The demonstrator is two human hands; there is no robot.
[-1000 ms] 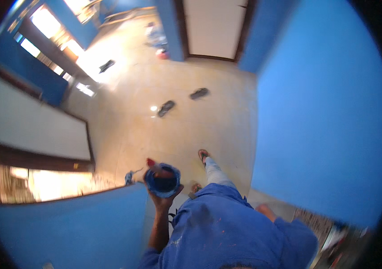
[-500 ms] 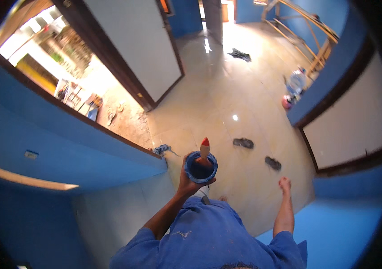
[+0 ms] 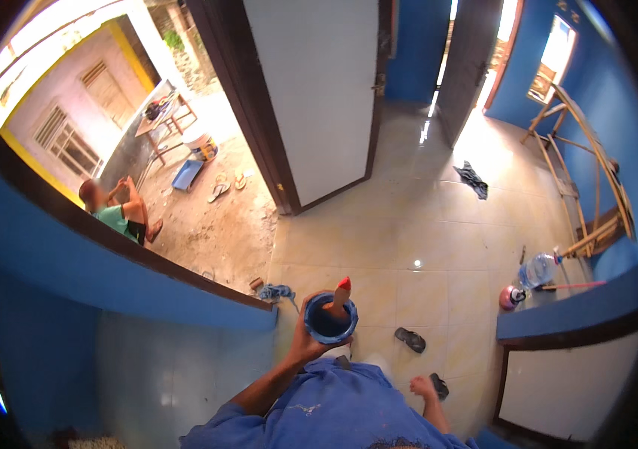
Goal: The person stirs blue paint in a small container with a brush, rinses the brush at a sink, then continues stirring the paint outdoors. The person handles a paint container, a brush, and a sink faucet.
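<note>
My left hand (image 3: 305,343) is wrapped round a small paint pot (image 3: 311,318), held upright in front of my body. Blue paint coats the pot's rim and sides. A paintbrush (image 3: 340,299) with a red-tipped wooden handle leans inside it, bristles down; they are hidden in the pot. My right hand (image 3: 424,387) hangs low at my right side, its fingers curled in, with nothing visible in it. Below that hand in the picture, partly covered by it, lies a dark flip-flop (image 3: 440,388) on the tiles; its mate (image 3: 410,340) lies a little farther ahead.
An open white door (image 3: 315,97) stands ahead. Through the left doorway, a person (image 3: 113,217) sits outside near a blue tray (image 3: 186,175) and a bucket (image 3: 201,146). Blue rags (image 3: 278,292) lie by the threshold. At right are a water bottle (image 3: 537,271) and wooden trestle (image 3: 596,172).
My view has shifted, bringing the seated person outside into sight. The flip-flops now appear nearer to me. My right hand has swung back toward my body; the left still holds the pot.
</note>
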